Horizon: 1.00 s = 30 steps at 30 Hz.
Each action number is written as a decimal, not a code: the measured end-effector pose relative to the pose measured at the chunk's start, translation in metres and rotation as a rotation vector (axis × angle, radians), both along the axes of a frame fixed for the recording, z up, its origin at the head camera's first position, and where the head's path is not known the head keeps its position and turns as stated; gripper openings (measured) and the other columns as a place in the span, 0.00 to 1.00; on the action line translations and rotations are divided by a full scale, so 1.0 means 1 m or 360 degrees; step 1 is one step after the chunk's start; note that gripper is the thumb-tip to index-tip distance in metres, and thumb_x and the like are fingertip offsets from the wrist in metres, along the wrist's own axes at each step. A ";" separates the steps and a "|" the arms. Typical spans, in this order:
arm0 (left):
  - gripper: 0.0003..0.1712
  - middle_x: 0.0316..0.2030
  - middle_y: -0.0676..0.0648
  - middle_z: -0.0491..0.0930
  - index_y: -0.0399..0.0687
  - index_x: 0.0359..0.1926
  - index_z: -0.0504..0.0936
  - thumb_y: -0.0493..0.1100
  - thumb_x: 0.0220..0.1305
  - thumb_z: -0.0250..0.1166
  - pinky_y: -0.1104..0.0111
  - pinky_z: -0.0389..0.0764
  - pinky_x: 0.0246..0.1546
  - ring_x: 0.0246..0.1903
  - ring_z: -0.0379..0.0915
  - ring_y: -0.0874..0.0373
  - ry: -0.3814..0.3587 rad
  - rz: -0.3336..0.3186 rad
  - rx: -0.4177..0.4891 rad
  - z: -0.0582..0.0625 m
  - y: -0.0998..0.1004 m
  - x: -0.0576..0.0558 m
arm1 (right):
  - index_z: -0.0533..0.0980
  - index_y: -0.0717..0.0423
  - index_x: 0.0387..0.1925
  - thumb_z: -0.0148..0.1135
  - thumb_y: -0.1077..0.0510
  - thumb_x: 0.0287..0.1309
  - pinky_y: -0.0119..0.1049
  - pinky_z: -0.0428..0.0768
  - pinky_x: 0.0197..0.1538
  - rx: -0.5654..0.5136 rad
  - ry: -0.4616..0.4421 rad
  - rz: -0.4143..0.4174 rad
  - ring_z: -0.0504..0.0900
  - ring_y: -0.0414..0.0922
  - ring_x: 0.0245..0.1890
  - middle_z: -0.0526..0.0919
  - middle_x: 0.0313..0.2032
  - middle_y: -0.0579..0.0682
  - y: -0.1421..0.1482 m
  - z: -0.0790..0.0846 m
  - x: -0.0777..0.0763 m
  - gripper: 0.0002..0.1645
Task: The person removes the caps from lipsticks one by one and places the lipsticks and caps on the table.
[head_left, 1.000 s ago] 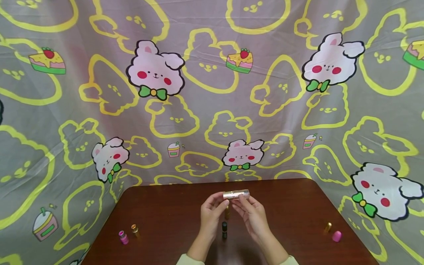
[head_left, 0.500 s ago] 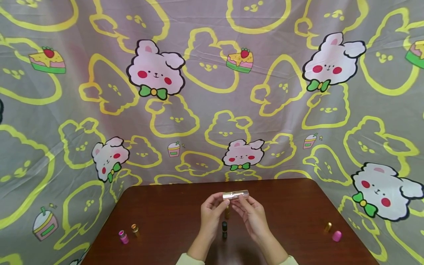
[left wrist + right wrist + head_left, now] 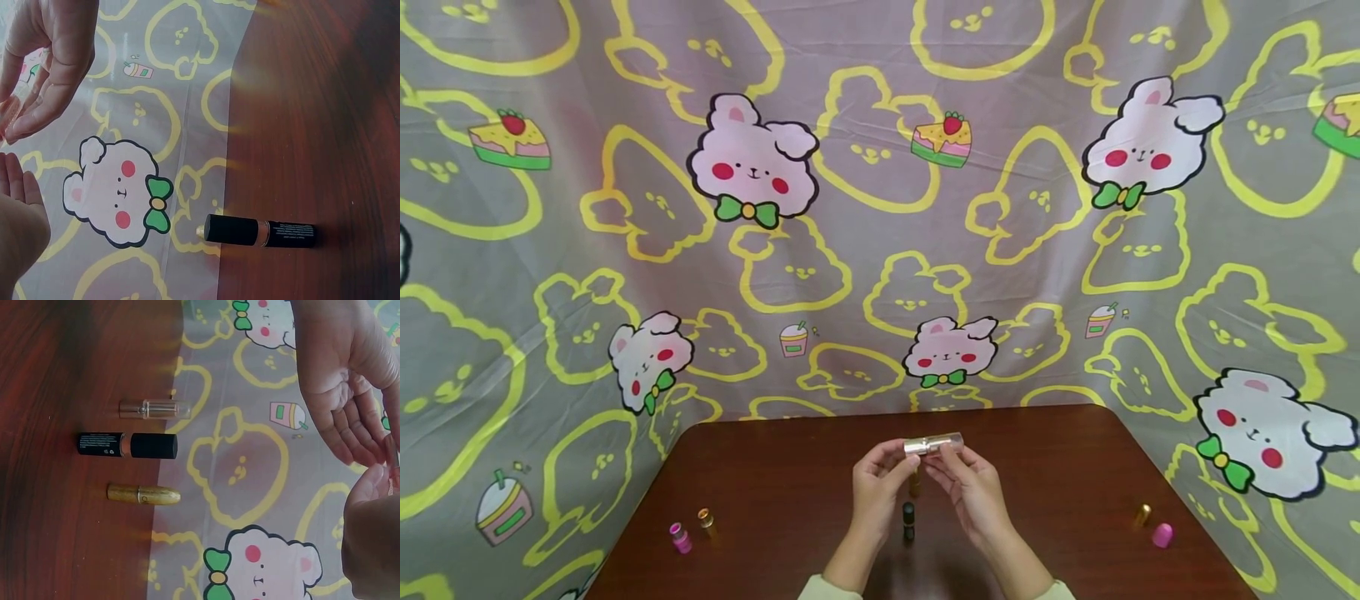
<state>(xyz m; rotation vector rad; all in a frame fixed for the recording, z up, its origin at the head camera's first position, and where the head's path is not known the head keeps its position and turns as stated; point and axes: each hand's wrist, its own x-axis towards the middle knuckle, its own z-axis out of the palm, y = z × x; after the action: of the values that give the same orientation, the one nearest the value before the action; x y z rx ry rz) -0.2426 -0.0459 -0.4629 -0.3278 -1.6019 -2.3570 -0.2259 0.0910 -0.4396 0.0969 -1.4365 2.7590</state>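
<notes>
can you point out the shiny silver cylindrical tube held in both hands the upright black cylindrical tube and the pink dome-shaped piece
Shiny silver cylindrical tube (image 3: 932, 444), head view: middle of its side.
Upright black cylindrical tube (image 3: 262, 234), left wrist view: copper-coloured band around its middle.
Pink dome-shaped piece (image 3: 1162, 535), head view: rounded side.

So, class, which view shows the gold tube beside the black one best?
Right wrist: the gold tube shows whole, unobstructed. Head shows it small, partly hidden; left wrist, apparently just its tip past the black tube.
</notes>
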 end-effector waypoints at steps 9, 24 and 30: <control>0.17 0.32 0.47 0.83 0.20 0.41 0.78 0.28 0.52 0.71 0.72 0.80 0.36 0.33 0.79 0.60 0.0023 0.0000 -0.0027 0.000 -0.003 0.002 | 0.79 0.57 0.35 0.55 0.60 0.69 0.38 0.81 0.49 -0.0021 0.0106 0.0088 0.85 0.42 0.38 0.86 0.33 0.50 0.003 -0.005 0.001 0.08; 0.16 0.32 0.49 0.84 0.18 0.41 0.76 0.26 0.53 0.69 0.71 0.81 0.36 0.33 0.80 0.62 0.0074 0.0075 -0.0011 -0.004 -0.013 0.004 | 0.81 0.58 0.36 0.54 0.60 0.70 0.37 0.80 0.49 -0.0137 0.0062 -0.0044 0.85 0.42 0.39 0.86 0.37 0.51 0.020 -0.008 -0.001 0.10; 0.16 0.30 0.50 0.82 0.19 0.41 0.76 0.27 0.54 0.69 0.76 0.78 0.29 0.30 0.78 0.64 0.0056 0.0184 -0.0029 -0.005 -0.031 0.004 | 0.81 0.59 0.40 0.51 0.62 0.71 0.37 0.80 0.49 -0.0177 0.0202 -0.0067 0.85 0.44 0.41 0.86 0.39 0.52 0.045 -0.011 -0.005 0.12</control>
<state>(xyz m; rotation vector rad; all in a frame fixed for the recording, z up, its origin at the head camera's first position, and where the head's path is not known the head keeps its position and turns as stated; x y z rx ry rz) -0.2386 -0.0765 -0.4677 -0.2708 -1.5835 -2.2395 -0.2305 0.1357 -0.4509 0.2312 -1.2385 2.7370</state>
